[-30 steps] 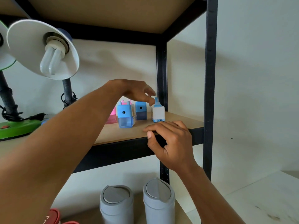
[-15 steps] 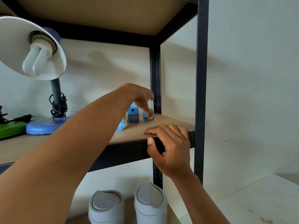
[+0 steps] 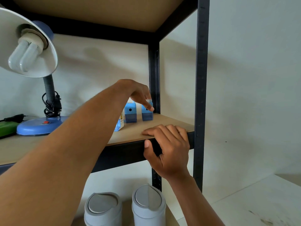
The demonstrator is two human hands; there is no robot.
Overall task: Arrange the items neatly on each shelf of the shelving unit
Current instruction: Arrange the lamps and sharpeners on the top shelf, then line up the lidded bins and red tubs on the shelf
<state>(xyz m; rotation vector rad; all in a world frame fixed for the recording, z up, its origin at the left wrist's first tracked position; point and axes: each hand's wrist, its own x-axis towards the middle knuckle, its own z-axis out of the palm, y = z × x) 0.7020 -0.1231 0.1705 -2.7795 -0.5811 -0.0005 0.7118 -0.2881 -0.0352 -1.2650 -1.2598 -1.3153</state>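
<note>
From the head view, the middle shelf (image 3: 171, 121) of the black-framed shelving unit (image 3: 201, 79) is seen from just below. The left hand (image 3: 138, 92) is reached over the shelf toward its back right corner, and one finger (image 3: 150, 108) is laid down the front of the right blue sharpener (image 3: 147, 115), which is stood upright just beside the rear post. Whether that sharpener is pinched from behind cannot be told, since the thumb is hidden. The second blue sharpener (image 3: 130, 113) is stood upright just to its left, a narrow gap being left between the two. A pale blue sharpener (image 3: 120, 125) is set nearer the front, mostly covered by the left forearm. The shelf's front edge is grasped by the right hand (image 3: 169, 149): four fingers are curled over the board and the thumb is pressed against the black beam. At the left of the same shelf a blue desk lamp (image 3: 39, 126) is stood, its white-lined shade and bulb tilted toward the camera and its cord bundled round the neck. A green lamp base (image 3: 6, 128) is seen at the frame's left edge. On the shelf below, two grey swing-lid bins (image 3: 149, 203) are placed side by side.
</note>
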